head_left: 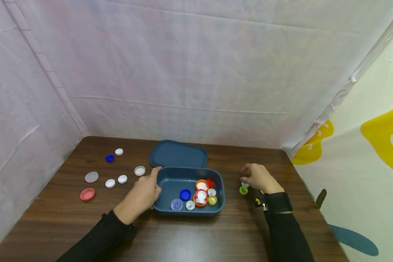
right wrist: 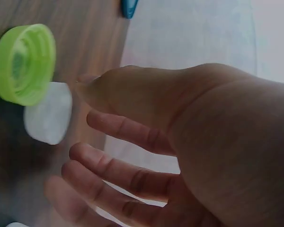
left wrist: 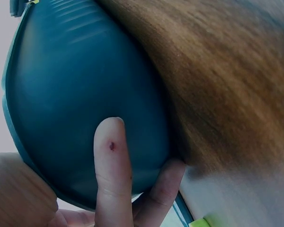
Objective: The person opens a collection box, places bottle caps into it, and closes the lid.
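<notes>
My left hand (head_left: 143, 194) holds the left end of a dark blue plastic container (head_left: 190, 211). In the left wrist view, fingers (left wrist: 112, 175) lie against the container's outer wall (left wrist: 71, 94). Inside the container are several bottle caps, among them a blue cap (head_left: 185, 194), a yellow cap (head_left: 212, 200) and a red cap (head_left: 210, 182). To the right, my right hand (head_left: 259, 177) hovers by a white cap (head_left: 245, 184) and a green cap (right wrist: 23, 66). Its fingers are bent loosely and spread, with nothing visible between them.
A dark blue lid (head_left: 180, 154) lies behind the container. Several white caps, a blue cap (head_left: 109, 158), a pale disc-shaped lid (head_left: 91, 177) and a red lid (head_left: 87, 194) are scattered on the left of the wooden table (head_left: 190, 240). White cloth (head_left: 183, 72) hangs behind the table.
</notes>
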Motion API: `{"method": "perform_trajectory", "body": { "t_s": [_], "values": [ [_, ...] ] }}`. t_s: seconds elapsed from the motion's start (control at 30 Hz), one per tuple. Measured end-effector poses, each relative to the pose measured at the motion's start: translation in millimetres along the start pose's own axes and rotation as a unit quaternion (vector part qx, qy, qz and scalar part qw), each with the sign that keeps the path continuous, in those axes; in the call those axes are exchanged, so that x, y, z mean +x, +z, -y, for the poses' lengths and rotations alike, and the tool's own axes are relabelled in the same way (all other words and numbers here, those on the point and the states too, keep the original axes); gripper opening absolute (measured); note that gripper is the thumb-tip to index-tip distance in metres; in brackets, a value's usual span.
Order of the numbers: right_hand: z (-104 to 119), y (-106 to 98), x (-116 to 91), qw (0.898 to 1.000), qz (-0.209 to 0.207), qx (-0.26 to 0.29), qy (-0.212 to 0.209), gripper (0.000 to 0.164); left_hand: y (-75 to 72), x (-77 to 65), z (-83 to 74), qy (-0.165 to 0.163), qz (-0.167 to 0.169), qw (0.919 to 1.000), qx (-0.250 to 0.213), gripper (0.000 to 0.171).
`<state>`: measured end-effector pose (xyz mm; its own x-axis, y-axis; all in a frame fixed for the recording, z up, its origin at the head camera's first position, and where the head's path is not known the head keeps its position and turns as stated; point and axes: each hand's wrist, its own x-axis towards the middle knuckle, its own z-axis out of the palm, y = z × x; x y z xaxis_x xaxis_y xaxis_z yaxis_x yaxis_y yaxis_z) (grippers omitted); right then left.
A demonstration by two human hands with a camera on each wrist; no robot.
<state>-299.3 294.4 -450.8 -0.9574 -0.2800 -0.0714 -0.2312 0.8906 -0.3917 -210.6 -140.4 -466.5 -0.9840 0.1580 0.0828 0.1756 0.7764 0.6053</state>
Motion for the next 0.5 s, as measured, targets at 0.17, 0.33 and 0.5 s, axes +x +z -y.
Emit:
{"method": "perform_trajectory", "body": {
  "t_s": [0.17,0.33,0.5],
  "values": [
    [-5.2,5.6,3.6,1.0,0.001,0.005,0.002,0.031,-0.5,-0.2,-0.2,0.001,-0.002,1.0,0.003,0.072],
    [-2.4,5.8,3.9,1.0,-0.001,0.005,0.003,0.027,-0.7,-0.1,-0.6,0.0,-0.002,1.0,0.006,0.071],
    [1.8,6.1,2.7,1.0,0.007,0.002,0.003,0.02,-0.6,0.0,-0.8,-0.002,0.0,1.0,0.003,0.071]
  ]
}}
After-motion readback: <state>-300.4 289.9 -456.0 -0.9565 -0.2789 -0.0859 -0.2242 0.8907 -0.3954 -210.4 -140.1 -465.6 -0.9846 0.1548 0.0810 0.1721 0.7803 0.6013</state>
